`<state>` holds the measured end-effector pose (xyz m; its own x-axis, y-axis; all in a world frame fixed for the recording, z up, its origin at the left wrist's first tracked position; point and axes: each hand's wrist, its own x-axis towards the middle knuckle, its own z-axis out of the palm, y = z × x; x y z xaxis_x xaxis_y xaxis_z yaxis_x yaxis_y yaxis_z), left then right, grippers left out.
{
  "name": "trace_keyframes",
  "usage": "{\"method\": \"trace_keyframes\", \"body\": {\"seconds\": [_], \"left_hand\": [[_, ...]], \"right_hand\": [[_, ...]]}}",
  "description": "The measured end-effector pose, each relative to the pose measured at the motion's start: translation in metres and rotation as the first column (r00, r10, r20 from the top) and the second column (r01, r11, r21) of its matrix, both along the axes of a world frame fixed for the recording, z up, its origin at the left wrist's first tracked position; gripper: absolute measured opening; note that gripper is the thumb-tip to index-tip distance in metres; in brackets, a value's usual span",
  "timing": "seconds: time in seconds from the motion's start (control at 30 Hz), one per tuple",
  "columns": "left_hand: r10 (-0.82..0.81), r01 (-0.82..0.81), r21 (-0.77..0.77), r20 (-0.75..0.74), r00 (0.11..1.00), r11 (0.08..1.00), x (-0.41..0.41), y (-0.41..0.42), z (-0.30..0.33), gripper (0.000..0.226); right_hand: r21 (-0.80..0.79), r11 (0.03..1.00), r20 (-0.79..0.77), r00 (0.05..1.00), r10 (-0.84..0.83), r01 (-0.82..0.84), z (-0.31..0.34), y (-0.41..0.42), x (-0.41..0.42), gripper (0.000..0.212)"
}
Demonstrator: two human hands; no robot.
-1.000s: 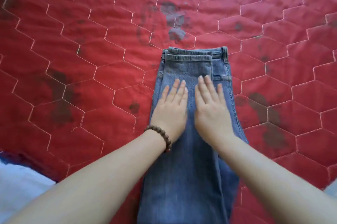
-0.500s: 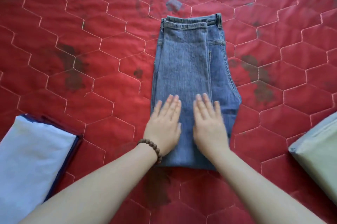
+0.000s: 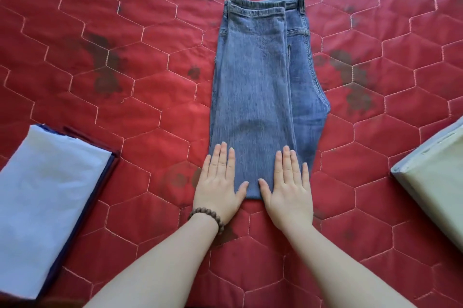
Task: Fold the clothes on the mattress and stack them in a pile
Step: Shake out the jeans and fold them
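Red mattress [image 3: 150, 117] | left hand [image 3: 218, 187], right hand [image 3: 288, 192]: flat, no grip, slid back to folded jeans' [image 3: 253, 87] near edge

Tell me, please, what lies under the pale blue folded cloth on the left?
Under the pale blue cloth, dark navy fabric shows along its right edge; the rest is covered.

Red quilted mattress [image 3: 150, 112] (hexagon stitching), dark stains
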<state>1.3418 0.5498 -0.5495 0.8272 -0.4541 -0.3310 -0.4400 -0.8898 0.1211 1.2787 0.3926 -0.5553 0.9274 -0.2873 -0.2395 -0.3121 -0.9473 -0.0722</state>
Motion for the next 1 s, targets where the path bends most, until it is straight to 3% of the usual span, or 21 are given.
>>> {"method": "trace_keyframes", "body": {"seconds": [0.2, 0.27, 0.37, 0.47, 0.57, 0.7, 0.83, 1.0], "left_hand": [[0.064, -0.062, 0.043, -0.061, 0.996, 0.997, -0.028, 0.014, 0.02, 0.082], [0.05, -0.048, 0.034, -0.048, 0.998, 0.998, -0.031, 0.013, 0.035, 0.069], [0.07, -0.063, -0.104, 0.072, 0.995, 0.993, -0.006, -0.001, 0.041, 0.046], [0.117, -0.103, -0.133, 0.106, 0.987, 0.986, 0.048, -0.032, 0.033, 0.058], [0.172, -0.166, -0.091, 0.065, 0.983, 0.982, 0.08, -0.052, 0.007, 0.057], [0.148, -0.132, -0.111, 0.149, 0.978, 0.985, 0.082, -0.055, -0.013, 0.072], [0.134, -0.117, -0.122, 0.133, 0.982, 0.986, 0.083, -0.055, -0.019, 0.084], [0.127, -0.112, -0.122, 0.126, 0.984, 0.986, 0.083, -0.053, -0.023, 0.084]], "right_hand": [[-0.001, 0.999, -0.025, 0.999, -0.034, 0.034, 0.02, 0.008, -0.038, 0.069], [0.001, 1.0, 0.008, 1.0, -0.007, 0.007, 0.03, 0.004, -0.034, 0.057], [0.119, 0.977, 0.19, 0.97, 0.154, -0.178, 0.036, -0.008, -0.008, 0.037], [0.235, 0.888, 0.258, 0.906, 0.336, -0.396, 0.031, -0.014, 0.045, 0.048], [0.316, 0.833, 0.209, 0.889, 0.407, -0.455, 0.016, -0.018, 0.103, 0.053], [0.102, 0.831, 0.222, 0.826, 0.517, -0.547, -0.005, -0.032, 0.177, 0.051], [-0.049, 0.809, 0.1, 0.803, 0.588, -0.586, -0.01, -0.05, 0.244, 0.061], [-0.184, 0.911, -0.025, 0.928, 0.371, -0.369, 0.002, -0.092, 0.334, 0.072]]}}
